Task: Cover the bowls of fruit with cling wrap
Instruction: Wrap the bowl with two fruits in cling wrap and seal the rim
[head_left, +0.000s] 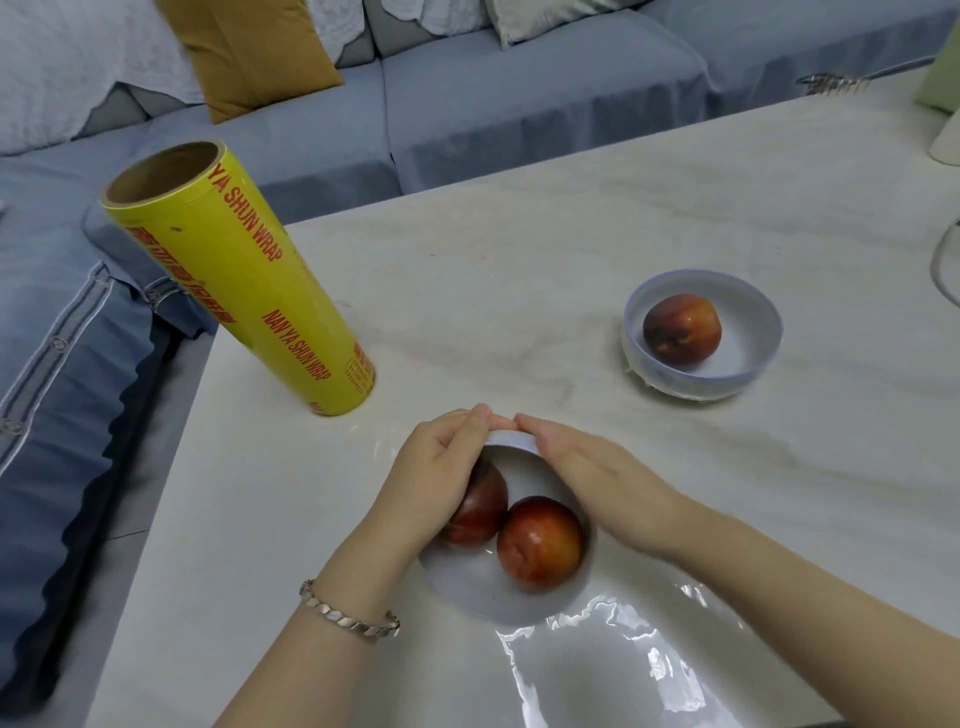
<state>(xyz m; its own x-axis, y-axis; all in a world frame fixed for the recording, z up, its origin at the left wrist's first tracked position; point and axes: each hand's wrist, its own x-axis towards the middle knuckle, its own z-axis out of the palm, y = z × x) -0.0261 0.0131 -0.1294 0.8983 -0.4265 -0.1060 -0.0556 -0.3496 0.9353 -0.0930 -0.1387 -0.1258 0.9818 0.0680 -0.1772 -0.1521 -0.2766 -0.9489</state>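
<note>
Two white bowls are seen on a pale marble tabletop (519, 260). The near bowl (498, 597) holds two red fruits (540, 543), lying side by side and touching. A sheet of cling film (597, 665) is stretched over it, and its glossy, wrinkled slack lies on the tabletop at the near side.

The far rim of this bowl is held by both hands. The fingers (470, 421) of the left hand (436, 467) are curled over the rim and grip it. The fingers (535, 431) of the right hand (582, 467) are pressed together and laid flat along the rim's outer edge. A chain bracelet (348, 618) is worn on the left wrist.

The far bowl (748, 322), well apart to the right, contains a single red fruit (681, 327); film appears to be tucked around its outer wall. A yellow roll of cling wrap (244, 280) stands on end near the tabletop's left edge. Behind, a blue-grey sofa (519, 93) with a mustard cushion (254, 52) is visible.
</note>
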